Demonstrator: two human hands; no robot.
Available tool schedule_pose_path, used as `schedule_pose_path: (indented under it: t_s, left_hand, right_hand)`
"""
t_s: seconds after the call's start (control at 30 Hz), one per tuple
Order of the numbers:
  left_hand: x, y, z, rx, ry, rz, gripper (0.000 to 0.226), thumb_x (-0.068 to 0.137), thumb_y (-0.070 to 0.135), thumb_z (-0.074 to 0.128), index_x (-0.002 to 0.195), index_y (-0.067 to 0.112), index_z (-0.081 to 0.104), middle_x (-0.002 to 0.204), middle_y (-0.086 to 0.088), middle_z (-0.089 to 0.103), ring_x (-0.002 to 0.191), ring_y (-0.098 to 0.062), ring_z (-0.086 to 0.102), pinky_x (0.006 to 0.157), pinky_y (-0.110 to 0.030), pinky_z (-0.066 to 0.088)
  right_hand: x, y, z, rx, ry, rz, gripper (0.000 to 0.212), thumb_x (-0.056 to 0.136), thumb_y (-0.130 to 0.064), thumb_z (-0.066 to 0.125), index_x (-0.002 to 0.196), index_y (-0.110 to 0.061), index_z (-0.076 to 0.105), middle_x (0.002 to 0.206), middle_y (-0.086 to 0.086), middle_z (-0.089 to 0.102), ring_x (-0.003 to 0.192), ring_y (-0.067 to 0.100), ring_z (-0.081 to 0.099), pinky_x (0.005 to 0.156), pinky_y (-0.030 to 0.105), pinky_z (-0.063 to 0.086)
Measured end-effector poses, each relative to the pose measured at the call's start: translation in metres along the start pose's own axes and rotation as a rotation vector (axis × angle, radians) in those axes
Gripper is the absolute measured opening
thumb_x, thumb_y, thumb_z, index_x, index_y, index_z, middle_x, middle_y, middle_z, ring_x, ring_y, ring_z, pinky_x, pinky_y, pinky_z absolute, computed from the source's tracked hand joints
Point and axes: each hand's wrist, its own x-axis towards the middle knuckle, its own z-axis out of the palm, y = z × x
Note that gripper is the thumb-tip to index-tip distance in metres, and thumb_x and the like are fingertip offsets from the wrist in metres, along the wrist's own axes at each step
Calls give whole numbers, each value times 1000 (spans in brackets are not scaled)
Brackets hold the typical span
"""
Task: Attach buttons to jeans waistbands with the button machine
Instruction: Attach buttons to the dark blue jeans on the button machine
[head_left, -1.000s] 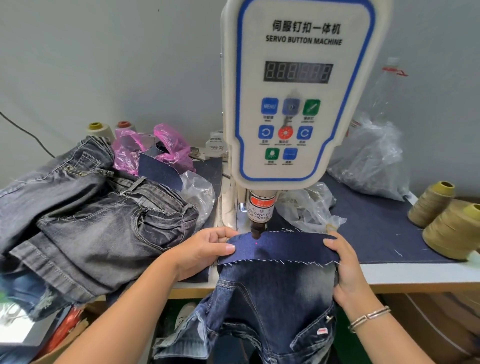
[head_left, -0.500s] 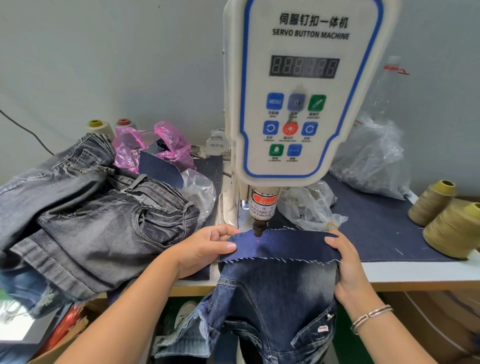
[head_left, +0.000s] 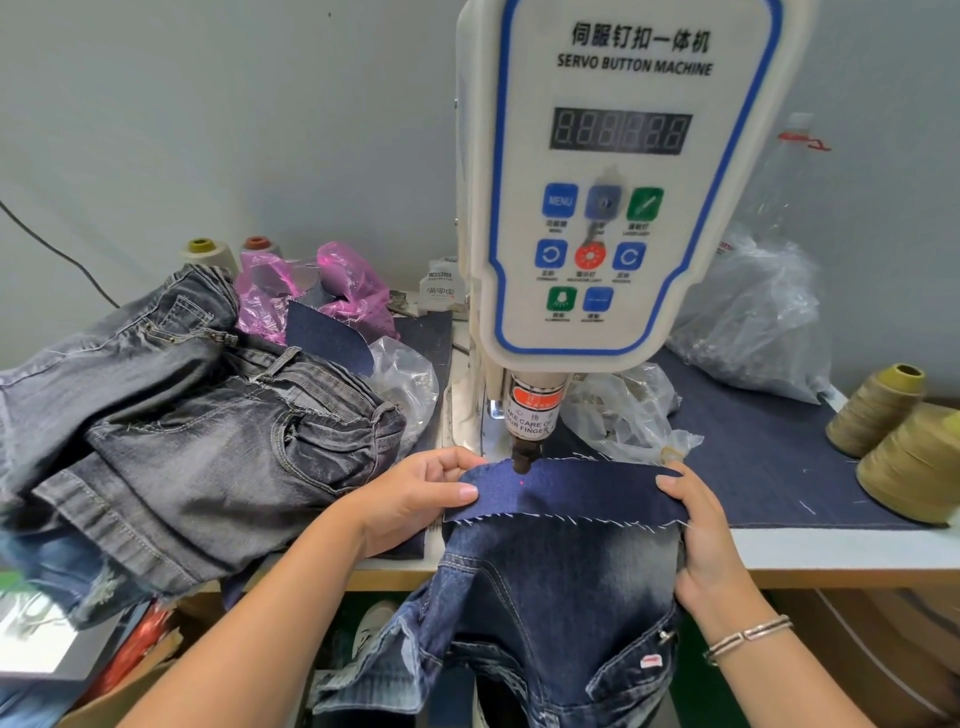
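Note:
A white servo button machine (head_left: 613, 208) stands on the table, its dark punch head (head_left: 522, 460) touching the far edge of a dark blue denim strip (head_left: 571, 491). A red laser dot shows on the strip just below the punch. The strip lies across the top of blue jeans (head_left: 556, 587) that hang off the table's front edge. My left hand (head_left: 415, 493) pinches the strip's left end, thumb on top. My right hand (head_left: 701, 535) grips the strip's right end and the jeans beneath it.
A pile of grey jeans (head_left: 171, 431) fills the table's left side, with pink plastic bags (head_left: 311, 291) behind. Clear bags (head_left: 758, 322) and two tan thread cones (head_left: 878, 410) sit to the right on a dark denim mat (head_left: 769, 467).
The hands and strip have stayed almost still under the punch; only the view has shifted slightly.

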Motion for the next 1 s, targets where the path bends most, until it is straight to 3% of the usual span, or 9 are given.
schedule_pose_path:
  t_s: [0.33,0.43,0.53,0.73,1.0]
  left_hand:
    - [0,-4,-3,4,19,18,29,81,3,62,110,5,59,102,-13,68,92,-21,66,89,-31,51]
    - [0,-4,-4,-10,24,19,30,80,1,62,110,5,59,103,-13,68,92,-20,66,89,-30,52]
    - [0,-4,-4,-20,24,16,30,80,0,62,110,5,58,101,-11,70,90,-19,67,86,-28,53]
    - [0,-4,-5,-7,17,18,29,81,1,62,109,6,58,103,-12,69,92,-20,66,87,-29,52]
    - [-1,-3,-1,23,57,46,26,78,-1,61,101,6,56,95,-10,68,84,-18,66,81,-27,53]
  right_hand:
    - [0,1,-1,5,-13,-10,14,87,-4,47,82,-10,59,71,5,68,61,14,64,54,21,51]
    - [1,1,0,11,-26,-14,7,75,-10,55,81,-10,57,71,5,67,61,15,63,54,20,51]
    - [2,0,0,13,-34,-3,18,66,-17,59,84,-11,57,74,5,67,63,14,63,55,21,51]
    - [1,1,0,-5,-29,-18,8,80,-7,52,85,-10,59,73,5,68,63,15,64,55,21,52]
    - [-2,-1,0,-40,-52,-21,17,65,-16,59,81,-9,59,75,8,65,64,18,62,59,25,49]
